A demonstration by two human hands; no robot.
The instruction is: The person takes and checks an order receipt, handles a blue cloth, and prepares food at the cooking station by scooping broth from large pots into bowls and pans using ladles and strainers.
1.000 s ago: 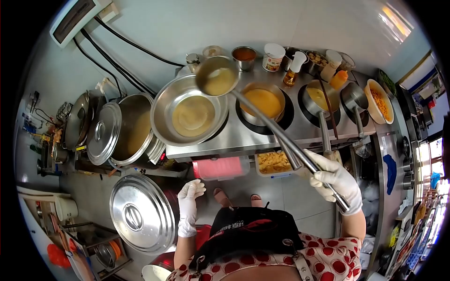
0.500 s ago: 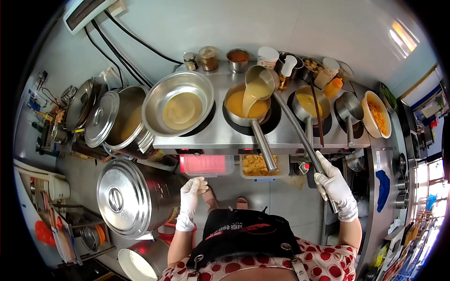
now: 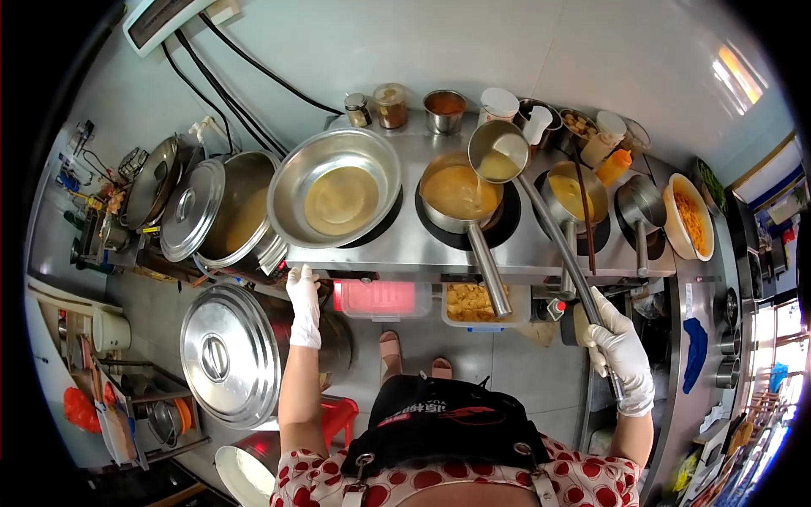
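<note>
My right hand [image 3: 618, 351], in a white glove, is closed around the long metal handle of a deep ladle [image 3: 498, 152]. The ladle is tilted over the right rim of a saucepan [image 3: 488, 262], and some pale broth is still inside it. A thin stream appears to run into the cloudy, yellowish broth [image 3: 460, 190] in the pan. My left hand [image 3: 304, 300], also gloved, is at the stove counter's front edge, below a wide steel basin [image 3: 283, 190] of clear yellowish liquid. Its fingers are curled, and whatever they may hold is hidden.
A second saucepan [image 3: 568, 253] holds yellow broth and chopsticks [image 3: 585, 211]. Right of it are a small pan [image 3: 642, 207] and a bowl [image 3: 676, 232] of orange shreds. An open stockpot [image 3: 279, 177] and a lidded pot [image 3: 232, 355] stand left. Jars [image 3: 391, 106] line the back.
The ladle has emptied partly and its stream has thinned; the broth in the saucepan is stirred and paler. My left hand has moved forward and left to the counter edge.
</note>
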